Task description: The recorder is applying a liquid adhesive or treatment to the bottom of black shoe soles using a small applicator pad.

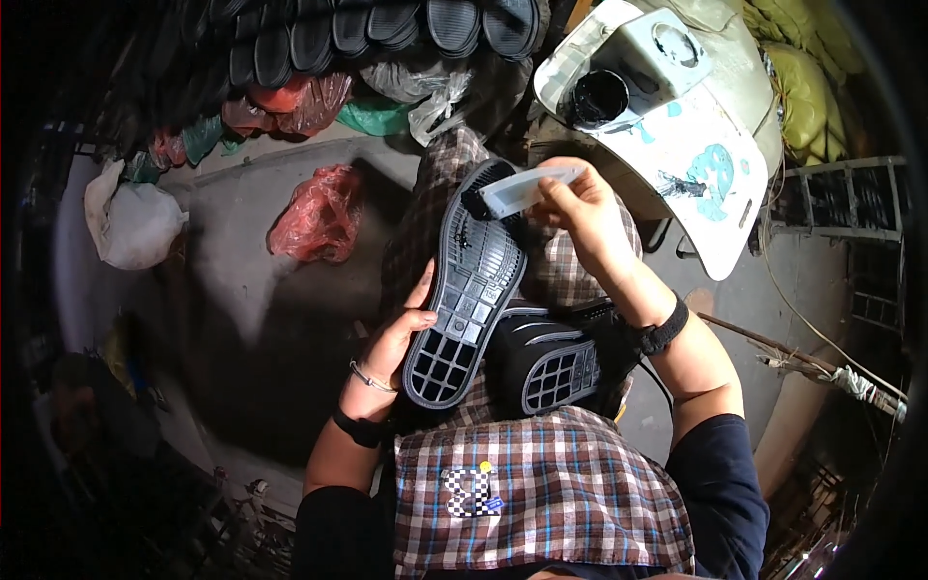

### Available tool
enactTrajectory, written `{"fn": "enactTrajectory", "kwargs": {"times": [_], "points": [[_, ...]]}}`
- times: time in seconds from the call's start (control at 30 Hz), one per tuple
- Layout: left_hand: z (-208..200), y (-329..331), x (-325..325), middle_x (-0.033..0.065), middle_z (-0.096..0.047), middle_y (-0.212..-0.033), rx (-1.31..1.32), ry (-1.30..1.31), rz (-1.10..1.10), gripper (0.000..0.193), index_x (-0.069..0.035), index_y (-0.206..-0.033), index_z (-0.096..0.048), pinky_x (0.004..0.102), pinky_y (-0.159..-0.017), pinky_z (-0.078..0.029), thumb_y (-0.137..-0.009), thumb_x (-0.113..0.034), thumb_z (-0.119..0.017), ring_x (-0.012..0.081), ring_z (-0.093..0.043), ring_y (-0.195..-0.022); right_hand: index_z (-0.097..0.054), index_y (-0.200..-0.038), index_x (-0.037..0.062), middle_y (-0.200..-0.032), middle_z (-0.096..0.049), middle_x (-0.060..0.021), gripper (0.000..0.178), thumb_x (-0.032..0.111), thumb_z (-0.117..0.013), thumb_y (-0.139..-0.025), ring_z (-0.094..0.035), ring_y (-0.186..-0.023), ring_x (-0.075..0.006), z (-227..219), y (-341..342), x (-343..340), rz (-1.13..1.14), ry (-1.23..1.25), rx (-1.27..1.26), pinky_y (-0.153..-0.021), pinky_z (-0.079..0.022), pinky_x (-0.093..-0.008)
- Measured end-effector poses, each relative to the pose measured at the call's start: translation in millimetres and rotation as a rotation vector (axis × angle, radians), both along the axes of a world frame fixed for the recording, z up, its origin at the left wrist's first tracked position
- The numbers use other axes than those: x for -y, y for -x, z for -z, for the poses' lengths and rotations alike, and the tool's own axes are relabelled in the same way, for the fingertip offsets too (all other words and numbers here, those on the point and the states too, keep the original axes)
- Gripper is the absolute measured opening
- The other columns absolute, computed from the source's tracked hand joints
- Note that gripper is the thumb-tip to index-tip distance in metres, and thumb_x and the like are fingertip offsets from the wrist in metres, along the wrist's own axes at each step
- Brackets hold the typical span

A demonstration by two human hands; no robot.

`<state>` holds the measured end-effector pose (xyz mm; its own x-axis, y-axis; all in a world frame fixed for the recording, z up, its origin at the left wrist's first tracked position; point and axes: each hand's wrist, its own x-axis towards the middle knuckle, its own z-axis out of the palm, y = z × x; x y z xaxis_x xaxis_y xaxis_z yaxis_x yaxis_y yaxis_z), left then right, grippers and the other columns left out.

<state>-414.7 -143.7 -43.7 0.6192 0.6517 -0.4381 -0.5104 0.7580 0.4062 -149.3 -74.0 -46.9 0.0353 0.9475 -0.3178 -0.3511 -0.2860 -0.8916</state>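
Left hand [394, 335] grasped a black sole [472, 290].
Its left edge lay between thumb and fingers; the right hand [584, 201] pinched a pale-handled brush [522, 191], bristles at the sole's toe end.

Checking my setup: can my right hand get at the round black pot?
Probably yes: the black pot sits ahead of the right hand, nothing visibly blocking, though that hand holds a pale-handled tool.

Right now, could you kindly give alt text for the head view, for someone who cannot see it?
The person's left hand holds a black shoe sole while the right hand holds a white-handled brush against it. More black soles rest on the checked lap, near a white table.
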Motion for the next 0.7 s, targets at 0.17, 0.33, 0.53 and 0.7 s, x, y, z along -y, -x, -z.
{"fn": "enactTrajectory", "kwargs": {"times": [0.17, 0.33, 0.53, 0.7], "points": [[2.1, -0.1, -2.2, 0.0098, -0.032, -0.152, 0.015, 0.049, 0.002, 0.075, -0.015, -0.153, -0.014, 0.0358, -0.108, -0.037, -0.085, -0.012, -0.044, 0.0227, -0.043, -0.132, -0.054, -0.113, 0.0047, -0.092, -0.065, -0.0081, 0.022, 0.016, -0.059, -0.094, -0.066, -0.068, -0.0146, -27.1, 6.5, 9.3, -0.268, 0.046, 0.015, -0.061, -0.052, -0.0226], [-0.3, 1.0, -9.7, 0.0101, -0.033, -0.15, -0.14, -0.146, -0.041, 0.066, -0.004, -0.15, -0.021, 0.0337, -0.111, -0.03, -0.089, -0.014, -0.045, 0.0203, -0.038, -0.134, -0.054, -0.111, 0.0019, -0.092, -0.065, -0.0109, 0.021, 0.014, -0.055, -0.094, -0.065, -0.072, -0.0156, -44.3, -18.1, 5.0, -0.018, 0.069, -0.16, -0.063, -0.052, -0.0245], [4.2, 8.7, -1.0, 0.0129, -0.048, -0.138, -0.407, -0.14, -0.118, 0.05, 0.005, -0.142, -0.033, 0.0318, -0.105, -0.037, -0.097, -0.014, -0.046, 0.0189, -0.048, -0.125, -0.055, -0.109, 0.0016, -0.081, -0.062, -0.0067, 0.021, 0.015, -0.059, -0.093, -0.064, -0.072, -0.0154, -22.6, -52.6, -8.6, 0.187, -0.091, -0.092, -0.065, -0.051, -0.0248], [14.2, 6.4, 0.7, 0.013, -0.051, -0.135, -0.372, -0.156, -0.128, 0.048, 0.007, -0.139, -0.037, 0.0316, -0.104, -0.038, -0.096, -0.012, -0.046, 0.0189, -0.05, -0.123, -0.056, -0.11, 0.0004, -0.081, -0.065, -0.0094, 0.026, 0.015, -0.063, -0.089, -0.064, -0.07, -0.017, 36.2, -125.9, -82.8, 0.422, -0.302, 0.659, -0.061, -0.052, -0.0304]]}}
